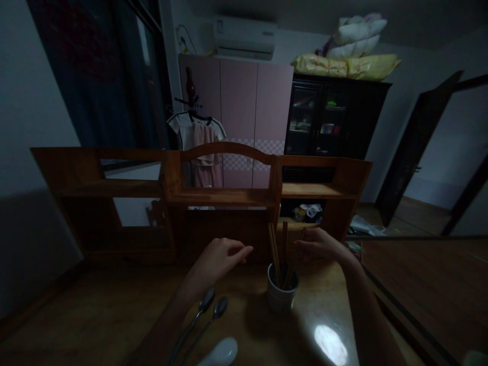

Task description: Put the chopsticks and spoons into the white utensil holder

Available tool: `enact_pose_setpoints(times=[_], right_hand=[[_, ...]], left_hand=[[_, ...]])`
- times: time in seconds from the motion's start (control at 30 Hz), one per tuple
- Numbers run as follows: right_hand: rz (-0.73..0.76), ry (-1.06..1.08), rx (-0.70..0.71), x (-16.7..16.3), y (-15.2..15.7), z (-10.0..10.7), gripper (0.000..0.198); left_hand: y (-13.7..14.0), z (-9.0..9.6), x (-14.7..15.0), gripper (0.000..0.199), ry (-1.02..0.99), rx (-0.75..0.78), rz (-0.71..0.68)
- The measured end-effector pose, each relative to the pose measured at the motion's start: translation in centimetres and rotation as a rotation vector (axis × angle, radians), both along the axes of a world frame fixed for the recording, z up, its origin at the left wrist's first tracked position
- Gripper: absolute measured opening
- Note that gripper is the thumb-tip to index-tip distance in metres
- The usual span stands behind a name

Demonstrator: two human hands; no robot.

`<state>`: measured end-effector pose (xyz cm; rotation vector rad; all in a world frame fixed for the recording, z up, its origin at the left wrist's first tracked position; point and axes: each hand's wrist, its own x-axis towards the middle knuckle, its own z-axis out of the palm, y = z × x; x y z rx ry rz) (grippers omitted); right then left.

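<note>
A light-coloured cup (281,300) stands on the wooden table with several brown chopsticks (275,254) upright and leaning in it. My right hand (318,245) is at the cup's right side, fingertips pinched around the upper end of what looks like a chopstick slanting into the cup; the dim light blurs it. To the left of the cup my left hand (223,259) hovers above the table, thumb and fingers drawn together, and nothing shows between them. Below that hand lie two metal spoons (220,307) side by side, with a white spoon (223,352) nearer to me.
A wooden shelf unit (224,195) runs along the table's back edge. The tabletop (328,300) carries a bright light reflection at the right. Beyond are a pink wardrobe (238,96), a dark cabinet (335,117), hung clothes (204,137) and an open door (415,147).
</note>
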<state>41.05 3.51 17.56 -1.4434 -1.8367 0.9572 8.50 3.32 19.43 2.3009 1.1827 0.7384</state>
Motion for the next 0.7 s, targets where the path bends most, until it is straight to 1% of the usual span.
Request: enact_pose_setpoints(times=[0.2, 0.3, 0.37, 0.43, 0.57, 0.7], right_hand=[[-0.011, -0.013, -0.016, 0.2, 0.2, -0.4, 0.049], [0.016, -0.043, -0.01, 0.3, -0.2, -0.2, 0.049], [0.009, -0.064, -0.011, 0.4, -0.6, 0.2, 0.048], [-0.056, -0.078, 0.012, 0.4, -1.0, 0.7, 0.048], [-0.184, -0.126, 0.144, 0.5, -1.7, 1.5, 0.048], [-0.291, -0.168, 0.23, 0.7, -2.2, 2.0, 0.048]], left_hand=[[-0.1, 0.0, 0.1, 0.05, 0.016, 0.004, -0.016], [-0.1, 0.0, 0.1, 0.049, 0.014, -0.002, -0.014], [-0.1, 0.1, 0.1, 0.048, 0.019, -0.007, -0.008], [-0.1, 0.2, 0.0, 0.048, 0.019, -0.009, 0.0], [-0.1, 0.2, -0.1, 0.049, -0.012, 0.012, 0.042], [-0.3, 0.2, -0.1, 0.049, -0.044, 0.031, 0.085]])
